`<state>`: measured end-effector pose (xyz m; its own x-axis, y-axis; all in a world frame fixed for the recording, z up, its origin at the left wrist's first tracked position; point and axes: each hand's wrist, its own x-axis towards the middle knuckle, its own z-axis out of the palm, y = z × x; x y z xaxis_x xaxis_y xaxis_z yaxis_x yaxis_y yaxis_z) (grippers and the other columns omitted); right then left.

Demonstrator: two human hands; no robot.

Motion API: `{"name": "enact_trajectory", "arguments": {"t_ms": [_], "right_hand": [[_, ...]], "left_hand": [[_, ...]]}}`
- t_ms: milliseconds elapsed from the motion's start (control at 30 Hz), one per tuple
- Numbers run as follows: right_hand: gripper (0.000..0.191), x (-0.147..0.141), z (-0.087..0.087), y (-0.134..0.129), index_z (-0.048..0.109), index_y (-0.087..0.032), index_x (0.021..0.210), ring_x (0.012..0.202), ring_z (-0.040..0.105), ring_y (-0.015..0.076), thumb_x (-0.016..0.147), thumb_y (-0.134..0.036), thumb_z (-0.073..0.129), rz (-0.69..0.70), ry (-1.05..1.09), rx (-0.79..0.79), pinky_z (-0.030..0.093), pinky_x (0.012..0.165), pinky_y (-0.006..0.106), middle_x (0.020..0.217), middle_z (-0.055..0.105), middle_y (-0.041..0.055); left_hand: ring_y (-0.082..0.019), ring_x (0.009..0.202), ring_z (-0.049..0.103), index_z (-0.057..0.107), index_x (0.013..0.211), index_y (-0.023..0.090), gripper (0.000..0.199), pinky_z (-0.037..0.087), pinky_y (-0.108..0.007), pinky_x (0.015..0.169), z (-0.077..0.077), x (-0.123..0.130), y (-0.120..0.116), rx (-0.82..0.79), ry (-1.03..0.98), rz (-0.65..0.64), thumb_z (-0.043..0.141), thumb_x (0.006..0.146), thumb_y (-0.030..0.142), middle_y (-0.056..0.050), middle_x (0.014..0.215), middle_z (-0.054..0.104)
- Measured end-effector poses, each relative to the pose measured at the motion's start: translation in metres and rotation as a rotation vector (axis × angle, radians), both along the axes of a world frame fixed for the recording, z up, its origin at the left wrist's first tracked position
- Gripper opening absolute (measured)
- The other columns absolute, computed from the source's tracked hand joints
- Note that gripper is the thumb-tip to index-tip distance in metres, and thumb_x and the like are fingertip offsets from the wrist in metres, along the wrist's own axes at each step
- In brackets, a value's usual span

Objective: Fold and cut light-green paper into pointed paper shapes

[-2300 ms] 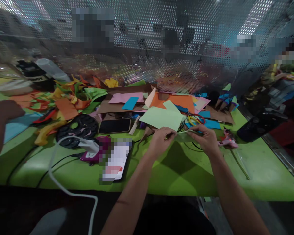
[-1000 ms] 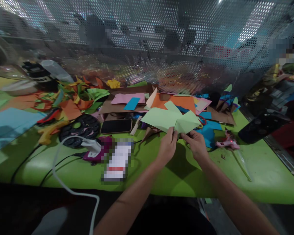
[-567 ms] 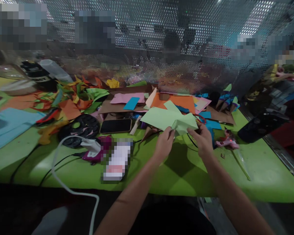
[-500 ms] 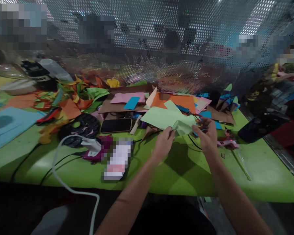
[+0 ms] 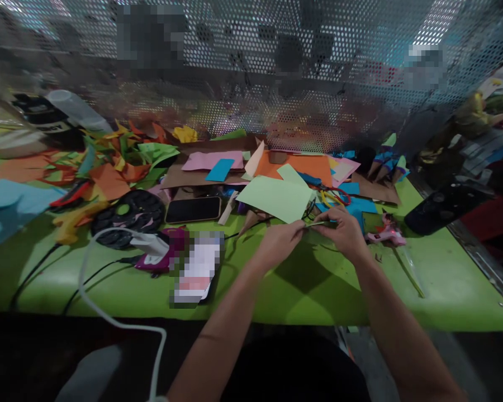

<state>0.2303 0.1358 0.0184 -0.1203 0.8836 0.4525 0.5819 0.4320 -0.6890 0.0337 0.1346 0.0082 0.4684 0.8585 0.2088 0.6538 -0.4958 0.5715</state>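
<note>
A small piece of light green paper (image 5: 317, 224), seen nearly edge-on, is pinched between my two hands over the green table (image 5: 251, 301). My left hand (image 5: 280, 243) grips its left end with fingers closed. On the right end, the fingers of my right hand (image 5: 342, 230) are closed too. Just beyond my hands lies a larger light green sheet (image 5: 276, 196). Scissors with red and yellow handles (image 5: 333, 195) rest behind my right hand, beside blue paper pieces (image 5: 358, 205).
A dark phone (image 5: 193, 210), a lit phone (image 5: 199, 268), a black round tray (image 5: 129, 218) and a yellow glue gun (image 5: 77, 222) lie leftward. A pink glue gun (image 5: 388, 231) and dark bottle (image 5: 446, 206) stand rightward. Perforated metal (image 5: 243, 72) rises behind.
The small green paper has turned from showing its broad face to nearly edge-on between my hands. The scissors' handles and blue paper behind my right hand show more. The view has shifted slightly.
</note>
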Motion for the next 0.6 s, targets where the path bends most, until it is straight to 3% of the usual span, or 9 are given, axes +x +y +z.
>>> {"name": "enact_trajectory", "arguments": {"t_ms": [167, 400, 600], "right_hand": [[0.011, 0.000, 0.003, 0.000, 0.074, -0.025, 0.074, 0.080, 0.059, 0.0224, 0.075, -0.035, 0.075, 0.031, 0.055, -0.070, 0.042, 0.074, 0.035, 0.074, 0.070, 0.0028], [0.022, 0.003, 0.002, 0.001, 0.073, -0.020, 0.074, 0.076, 0.059, 0.0209, 0.072, -0.042, 0.073, -0.068, 0.196, -0.196, 0.042, 0.072, 0.033, 0.075, 0.068, 0.0029], [0.026, 0.006, 0.002, 0.002, 0.073, -0.019, 0.075, 0.067, 0.054, 0.0174, 0.069, -0.044, 0.075, -0.113, 0.301, -0.245, 0.039, 0.062, 0.029, 0.066, 0.063, 0.0007]], "left_hand": [[-0.019, 0.063, 0.054, 0.058, 0.078, 0.023, 0.018, 0.027, -0.027, 0.058, 0.000, -0.002, 0.002, -0.060, -0.074, -0.025, 0.047, 0.093, 0.025, -0.002, 0.067, 0.058], [-0.018, 0.074, 0.055, 0.053, 0.077, 0.020, 0.021, 0.033, -0.025, 0.063, 0.005, -0.008, 0.005, -0.189, -0.145, -0.089, 0.048, 0.092, 0.033, 0.000, 0.076, 0.060], [-0.016, 0.070, 0.054, 0.054, 0.072, 0.019, 0.033, 0.037, -0.026, 0.066, 0.005, -0.016, 0.010, -0.265, -0.274, -0.064, 0.044, 0.095, 0.041, 0.000, 0.071, 0.059]]}}
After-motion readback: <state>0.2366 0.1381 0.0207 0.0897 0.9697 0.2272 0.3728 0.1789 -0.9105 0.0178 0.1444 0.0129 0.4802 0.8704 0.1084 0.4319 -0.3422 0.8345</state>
